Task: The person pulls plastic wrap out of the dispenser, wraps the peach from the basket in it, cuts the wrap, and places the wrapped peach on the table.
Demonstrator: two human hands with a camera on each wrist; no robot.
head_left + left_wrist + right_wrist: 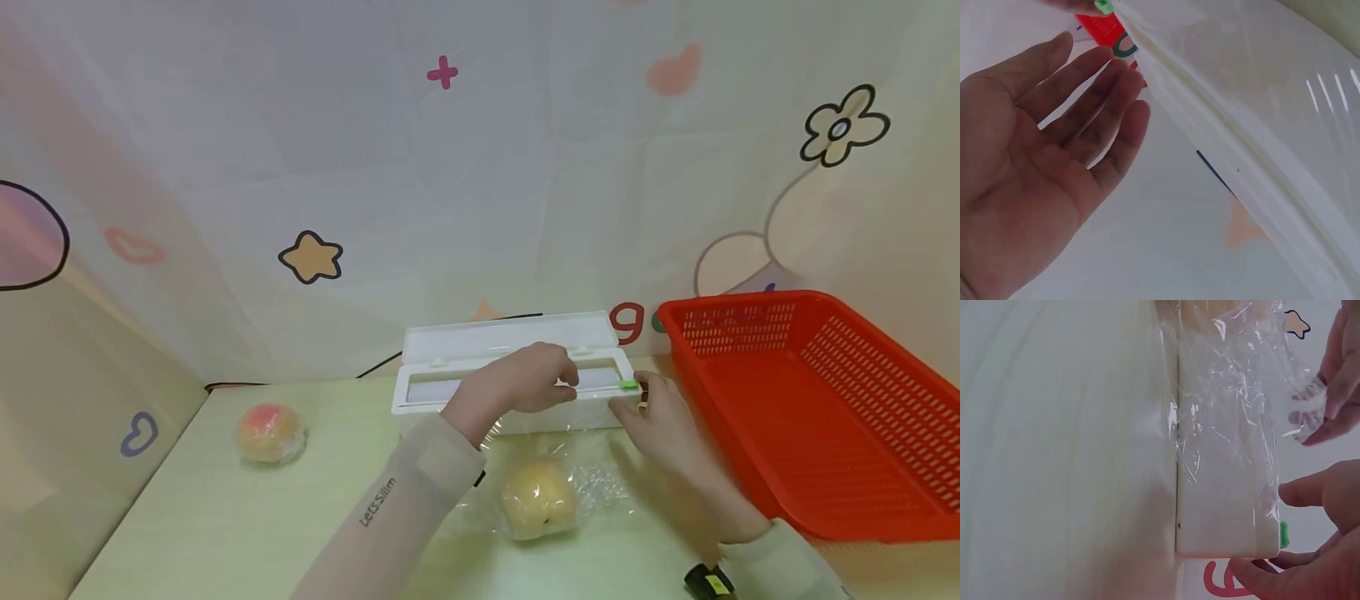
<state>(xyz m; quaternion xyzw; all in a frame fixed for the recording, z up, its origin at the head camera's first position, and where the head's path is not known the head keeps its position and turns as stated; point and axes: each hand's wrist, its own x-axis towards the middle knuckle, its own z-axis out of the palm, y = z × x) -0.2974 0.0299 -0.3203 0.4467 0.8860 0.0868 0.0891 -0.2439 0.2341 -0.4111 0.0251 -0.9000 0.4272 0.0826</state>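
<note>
Overhead, a pale printed fabric backdrop [480, 167] walls the space on three sides, scattered with a yellow star, a pink plus, hearts and an outlined flower; low on it the red figure "9" and part of a green letter show beside the box. Below it lies a pale yellow-green tabletop [225, 517]. At the right stands a red perforated plastic basket [810, 408], tilted up toward the wall. Against the back edge sits a long white plastic cling-film dispenser box [510, 367] with its lid raised, a small green slider tab [628, 384] at its right end. From the box a sheet of clear cling film [592, 475] runs down to the table and lies over a yellow round fruit [540, 498], just in front of the box — between the two forearms. The left hand [528, 379] rests on the box's front rail, fingers curled over it; its wrist view shows them straight and close together [1100, 106]. The right hand [660, 417] is at the box's right end, fingertips [1297, 490] touching the corner by the tab. Well to the left lies a film-wrapped pinkish-yellow fruit [270, 432]. The left sleeve [390, 533] reads "Let's Slim".
</note>
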